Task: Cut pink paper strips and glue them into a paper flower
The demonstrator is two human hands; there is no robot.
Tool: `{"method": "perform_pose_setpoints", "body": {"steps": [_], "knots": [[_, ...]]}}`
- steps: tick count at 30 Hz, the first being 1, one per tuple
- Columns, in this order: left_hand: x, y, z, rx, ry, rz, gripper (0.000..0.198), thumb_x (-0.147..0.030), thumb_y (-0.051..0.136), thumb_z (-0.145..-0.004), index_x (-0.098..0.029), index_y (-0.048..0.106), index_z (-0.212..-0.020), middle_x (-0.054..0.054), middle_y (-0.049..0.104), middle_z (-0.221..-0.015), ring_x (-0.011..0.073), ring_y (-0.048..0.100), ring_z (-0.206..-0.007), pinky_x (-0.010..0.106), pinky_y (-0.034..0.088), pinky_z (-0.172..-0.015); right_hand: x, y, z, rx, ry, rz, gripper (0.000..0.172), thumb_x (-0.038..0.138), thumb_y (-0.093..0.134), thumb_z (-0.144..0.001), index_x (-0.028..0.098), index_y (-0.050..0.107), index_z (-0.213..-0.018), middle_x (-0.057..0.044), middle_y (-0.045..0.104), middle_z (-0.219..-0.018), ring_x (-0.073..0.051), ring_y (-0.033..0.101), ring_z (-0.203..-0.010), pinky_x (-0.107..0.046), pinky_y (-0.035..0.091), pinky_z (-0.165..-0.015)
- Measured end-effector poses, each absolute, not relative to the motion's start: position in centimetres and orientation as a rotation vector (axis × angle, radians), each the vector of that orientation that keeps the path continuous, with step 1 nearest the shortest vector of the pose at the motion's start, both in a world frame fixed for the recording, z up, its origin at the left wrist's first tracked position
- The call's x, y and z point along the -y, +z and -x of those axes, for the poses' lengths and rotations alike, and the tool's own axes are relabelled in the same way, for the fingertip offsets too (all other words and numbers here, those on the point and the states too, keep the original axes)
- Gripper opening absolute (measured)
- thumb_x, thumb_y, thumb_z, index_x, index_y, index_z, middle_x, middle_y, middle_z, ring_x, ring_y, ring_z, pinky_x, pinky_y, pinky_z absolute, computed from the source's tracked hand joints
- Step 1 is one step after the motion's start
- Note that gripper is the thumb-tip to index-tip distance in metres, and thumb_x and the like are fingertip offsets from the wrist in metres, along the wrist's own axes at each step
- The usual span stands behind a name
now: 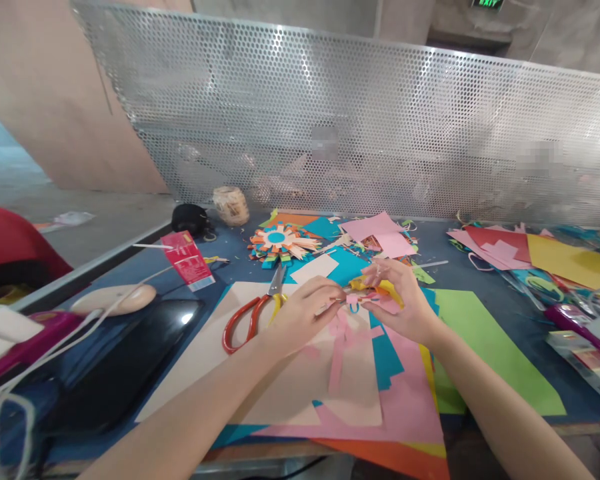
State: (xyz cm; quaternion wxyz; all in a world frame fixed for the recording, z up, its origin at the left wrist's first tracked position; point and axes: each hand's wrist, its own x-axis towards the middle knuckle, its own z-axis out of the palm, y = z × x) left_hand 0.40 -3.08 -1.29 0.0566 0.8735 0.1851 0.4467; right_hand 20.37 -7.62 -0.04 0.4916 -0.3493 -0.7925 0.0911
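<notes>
Both my hands meet above the paper sheets at the middle of the table. My left hand point(305, 308) pinches one end of a small pink paper strip point(354, 301), fingers closed. My right hand point(397, 298) grips a bundle of yellow and pink paper curls point(375, 287) from the other side, fingers curled round it. Under the hands lie pink paper strips point(341, 347) on a beige sheet point(260, 373). Red-handled scissors point(253, 313) lie just left of my left hand, untouched.
A finished paper flower point(280, 241) lies further back. Coloured sheets cover the table: green point(485, 353), pink point(405, 407), yellow point(570, 263). A red carton point(187, 260), black tablet point(125, 360), twine roll point(231, 203) and perforated metal screen point(360, 120) stand around.
</notes>
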Motion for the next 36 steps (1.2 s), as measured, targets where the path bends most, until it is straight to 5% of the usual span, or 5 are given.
{"method": "perform_pose_setpoints", "body": {"steps": [11, 15, 22, 36], "knots": [[3.1, -1.1, -0.5, -0.46, 1.443, -2.71, 0.007, -0.013, 0.05, -0.082, -0.018, 0.054, -0.081, 0.004, 0.063, -0.077, 0.0123, 0.059, -0.075, 0.023, 0.049, -0.067, 7.6, -0.1, -20.6, 2.049, 0.159, 0.878, 0.04, 0.017, 0.056, -0.08, 0.024, 0.038, -0.116, -0.006, 0.061, -0.093, -0.019, 0.058, -0.101, -0.038, 0.051, -0.083], [3.1, -1.3, -0.6, -0.58, 1.338, -2.589, 0.006, -0.016, 0.051, -0.081, -0.018, 0.056, -0.08, 0.003, 0.062, -0.076, 0.0117, 0.057, -0.071, 0.023, 0.047, -0.063, 7.7, -0.3, -20.7, 2.022, 0.15, 0.856, 0.05, 0.018, 0.056, -0.08, 0.024, 0.032, -0.123, -0.008, 0.058, -0.103, -0.017, 0.06, -0.095, -0.036, 0.052, -0.081], [3.2, -1.6, -1.4, -0.761, 1.056, -2.076, 0.008, -0.023, 0.053, -0.077, -0.015, 0.055, -0.076, 0.0, 0.058, -0.065, 0.008, 0.048, -0.054, 0.02, 0.038, -0.048, 8.2, 0.0, -20.3, 1.935, -0.092, 0.975, 0.054, 0.019, 0.06, -0.077, 0.025, 0.034, -0.124, -0.011, 0.053, -0.114, -0.024, 0.049, -0.113, -0.044, 0.044, -0.092], [3.6, -1.6, -1.5, -0.508, 1.013, -2.201, 0.005, -0.02, 0.055, -0.074, -0.016, 0.057, -0.07, 0.001, 0.056, -0.065, 0.0077, 0.045, -0.053, 0.02, 0.038, -0.049, 7.6, 0.0, -20.4, 1.875, 0.032, 1.047, 0.051, 0.02, 0.061, -0.076, 0.025, 0.038, -0.122, -0.008, 0.058, -0.105, -0.019, 0.058, -0.093, -0.035, 0.05, -0.081]]}}
